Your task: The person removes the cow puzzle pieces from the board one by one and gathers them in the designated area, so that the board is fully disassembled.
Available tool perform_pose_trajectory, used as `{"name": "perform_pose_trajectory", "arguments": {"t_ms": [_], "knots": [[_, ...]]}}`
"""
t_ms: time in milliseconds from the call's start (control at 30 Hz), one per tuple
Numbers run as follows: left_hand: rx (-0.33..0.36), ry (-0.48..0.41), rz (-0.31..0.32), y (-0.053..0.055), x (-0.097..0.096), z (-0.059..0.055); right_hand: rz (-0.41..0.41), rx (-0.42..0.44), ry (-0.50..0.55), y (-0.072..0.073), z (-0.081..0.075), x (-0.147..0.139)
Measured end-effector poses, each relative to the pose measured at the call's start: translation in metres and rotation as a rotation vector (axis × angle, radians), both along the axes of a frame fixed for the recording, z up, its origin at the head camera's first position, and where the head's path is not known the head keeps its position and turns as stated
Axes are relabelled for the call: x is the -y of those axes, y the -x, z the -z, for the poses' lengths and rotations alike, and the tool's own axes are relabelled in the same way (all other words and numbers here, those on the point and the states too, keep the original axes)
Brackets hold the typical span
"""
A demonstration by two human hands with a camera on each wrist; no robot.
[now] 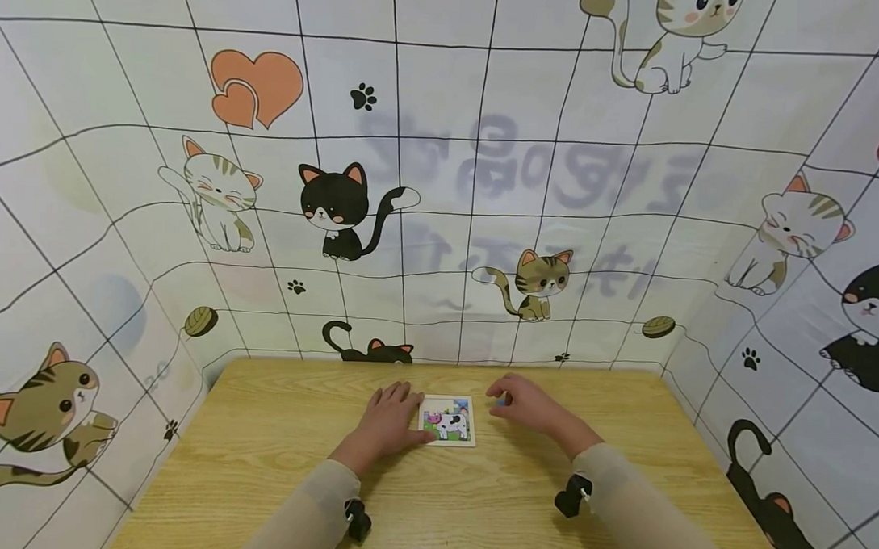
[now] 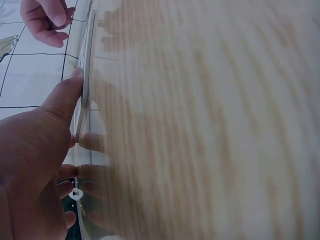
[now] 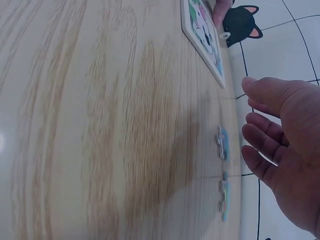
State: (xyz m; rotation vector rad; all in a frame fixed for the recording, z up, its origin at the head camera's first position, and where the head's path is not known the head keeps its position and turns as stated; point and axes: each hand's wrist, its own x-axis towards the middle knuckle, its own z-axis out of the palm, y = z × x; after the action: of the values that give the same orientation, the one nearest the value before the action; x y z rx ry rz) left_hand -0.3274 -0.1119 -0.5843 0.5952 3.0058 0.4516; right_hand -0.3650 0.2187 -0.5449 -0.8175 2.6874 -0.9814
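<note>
Head view: L hand (image 1: 387,418) lies against the L side of the cow jigsaw (image 1: 446,421), which sits flat in its white tray mid-tabletop; fingers fairly straight, thumb at the near-L corner, not wrapped round it. R hand (image 1: 533,405) is just R of the jigsaw, palm down, thumb & index a bit apart; a blue patch (image 1: 501,401) shows btwn them, prob. a jigsaw pc on the wood-grain tabletop (image 1: 258,462). Top-L of the pic looks pale & unfilled, so likely that's where pcs are due.

L wrist view: jigsaw seen edge-on, L thumb tip touching its rim. Good brace; light pressure should do, w/ the thumb kept off the gap.

R wrist view: R hand is half-open, fingers softly bent, nothing seen in the grip. Below it on the tabletop, one loose pc (image 3: 223,143) nearer the tray & a second pc (image 3: 225,197) farther off, both apart from it. Print detail too oblique to read.

To do it well: pinch one pc by its edges, thumb vs. index, b/c thin flat pcs are prob. hard to lift; turn it to match neighbours' outlines before lowering, then press flat w/ a fingertip. Don't force a tab, else adjoining pcs may pop up.
</note>
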Motion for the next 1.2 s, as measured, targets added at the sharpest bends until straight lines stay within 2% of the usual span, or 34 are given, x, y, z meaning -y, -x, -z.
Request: {"name": "perform_pose_trajectory", "arguments": {"t_ms": [433,700,867,1067,1200], "knots": [[0.012,0.021,-0.009,0.002,-0.001,-0.001,-0.084,-0.050,-0.035,0.004,0.006,0.033],[0.023,0.023,-0.012,0.001,-0.001,0.000,-0.123,-0.026,-0.058,0.006,0.009,0.052],[0.017,0.020,-0.007,0.000,0.000,0.000,-0.156,-0.023,-0.081,0.006,0.008,0.060],[0.014,-0.006,0.007,-0.001,-0.001,-0.003,-0.197,-0.060,-0.114,0.010,0.009,0.065],[0.012,0.000,0.005,-0.001,-0.001,-0.002,-0.195,-0.059,-0.136,0.011,0.009,0.067]]}}
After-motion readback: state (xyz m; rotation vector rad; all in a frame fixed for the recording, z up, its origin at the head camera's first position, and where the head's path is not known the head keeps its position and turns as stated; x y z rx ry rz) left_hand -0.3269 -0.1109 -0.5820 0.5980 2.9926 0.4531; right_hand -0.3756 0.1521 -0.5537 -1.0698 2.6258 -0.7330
